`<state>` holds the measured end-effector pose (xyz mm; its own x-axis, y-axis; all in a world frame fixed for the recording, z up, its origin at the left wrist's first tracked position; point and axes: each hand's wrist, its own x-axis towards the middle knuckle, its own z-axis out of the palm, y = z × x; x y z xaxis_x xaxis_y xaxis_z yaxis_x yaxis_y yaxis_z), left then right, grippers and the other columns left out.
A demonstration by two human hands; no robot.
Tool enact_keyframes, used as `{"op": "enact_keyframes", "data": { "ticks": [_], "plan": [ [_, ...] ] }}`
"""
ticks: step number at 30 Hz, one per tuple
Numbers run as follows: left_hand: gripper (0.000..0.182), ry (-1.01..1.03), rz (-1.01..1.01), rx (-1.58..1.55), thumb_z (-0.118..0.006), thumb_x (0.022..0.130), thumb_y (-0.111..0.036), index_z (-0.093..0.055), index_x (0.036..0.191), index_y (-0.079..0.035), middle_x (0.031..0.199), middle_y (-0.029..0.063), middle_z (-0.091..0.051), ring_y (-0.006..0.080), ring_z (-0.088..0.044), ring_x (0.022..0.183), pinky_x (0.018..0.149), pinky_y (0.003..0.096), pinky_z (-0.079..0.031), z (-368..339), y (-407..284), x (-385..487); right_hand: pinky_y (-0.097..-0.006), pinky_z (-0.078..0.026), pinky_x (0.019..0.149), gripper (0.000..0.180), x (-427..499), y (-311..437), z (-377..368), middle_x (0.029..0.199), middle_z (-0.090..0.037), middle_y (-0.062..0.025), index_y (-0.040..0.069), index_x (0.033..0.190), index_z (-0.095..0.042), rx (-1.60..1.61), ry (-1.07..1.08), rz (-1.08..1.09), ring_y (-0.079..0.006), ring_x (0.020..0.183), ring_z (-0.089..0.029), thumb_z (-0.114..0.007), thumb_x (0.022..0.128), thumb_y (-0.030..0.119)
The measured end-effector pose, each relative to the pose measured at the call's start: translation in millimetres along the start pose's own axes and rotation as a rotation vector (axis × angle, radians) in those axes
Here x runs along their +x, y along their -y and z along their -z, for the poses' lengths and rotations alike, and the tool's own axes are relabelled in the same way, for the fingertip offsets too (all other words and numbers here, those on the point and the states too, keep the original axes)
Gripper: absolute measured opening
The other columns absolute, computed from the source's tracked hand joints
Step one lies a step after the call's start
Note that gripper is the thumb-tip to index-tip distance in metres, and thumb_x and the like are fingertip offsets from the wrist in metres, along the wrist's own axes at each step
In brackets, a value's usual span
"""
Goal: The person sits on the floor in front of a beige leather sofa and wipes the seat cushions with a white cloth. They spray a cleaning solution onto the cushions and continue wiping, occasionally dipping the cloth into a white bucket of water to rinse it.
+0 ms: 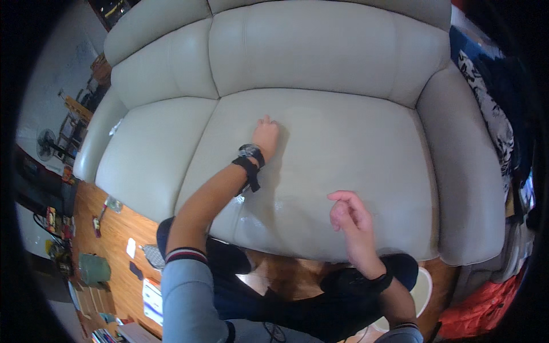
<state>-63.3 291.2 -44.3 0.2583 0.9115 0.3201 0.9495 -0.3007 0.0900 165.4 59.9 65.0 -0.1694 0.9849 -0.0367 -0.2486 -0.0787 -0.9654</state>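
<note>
A light grey leather sofa (326, 51) fills most of the view in front of me. My left hand (266, 136) reaches over its middle-right seat cushion (343, 141), fingers bent and pointing toward the backrest; the underside of the hand is hidden. Black straps circle that wrist. Over the front part of the same cushion, my right hand (352, 218) is raised with loosely curled fingers, and nothing shows in it. Shiny, wet-looking patches mark the cushion near its front edge.
Beside my right leg stands a white bucket (423, 291), partly hidden by my arm. Red fabric (476, 311) lies at the lower right. On the wooden floor (122, 223) at left are a green bin (93, 269), a long-handled tool (101, 214) and papers (152, 300). A fan (46, 143) stands beyond.
</note>
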Motion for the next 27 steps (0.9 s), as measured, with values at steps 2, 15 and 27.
{"op": "enact_keyframes", "data": {
  "ticks": [2,15,27],
  "plan": [
    [0.017,0.060,-0.051,-0.091,-0.053,0.071,-0.002,-0.059,0.087,0.000,0.093,0.0193,-0.056,0.0364,-0.053,0.090,0.079,0.0420,-0.046,11.8,-12.9,-9.5,-0.0200,-0.033,0.061,0.022,-3.3,-0.7,-1.5,0.072,-0.041,0.0048,0.003,0.109,-0.052,-0.065,0.009,0.015,-0.0056,0.066,-0.038,-0.052,0.092,0.017],
    [0.031,0.303,-0.644,-0.269,-0.053,0.074,-0.001,-0.052,0.104,-0.003,0.099,0.0159,-0.052,0.0341,-0.054,0.098,0.081,0.0407,-0.048,33.3,-107.9,-23.2,-0.0297,-0.040,0.061,0.035,-22.2,4.3,-20.1,0.072,-0.055,-0.0068,0.003,0.102,-0.057,-0.660,0.217,0.559,-0.0196,0.065,-0.054,-0.071,0.078,0.024],
    [0.009,0.248,-0.313,-0.355,-0.057,0.075,-0.006,-0.063,0.082,-0.005,0.087,0.0185,-0.062,0.0372,-0.060,0.084,0.073,0.0425,-0.048,-23.0,-115.3,80.8,-0.0328,-0.039,0.063,0.035,-6.0,7.9,-1.6,0.081,-0.057,-0.0109,0.001,0.096,-0.057,-0.799,0.075,0.646,-0.0242,0.070,-0.054,-0.071,0.075,0.025]
  ]
}}
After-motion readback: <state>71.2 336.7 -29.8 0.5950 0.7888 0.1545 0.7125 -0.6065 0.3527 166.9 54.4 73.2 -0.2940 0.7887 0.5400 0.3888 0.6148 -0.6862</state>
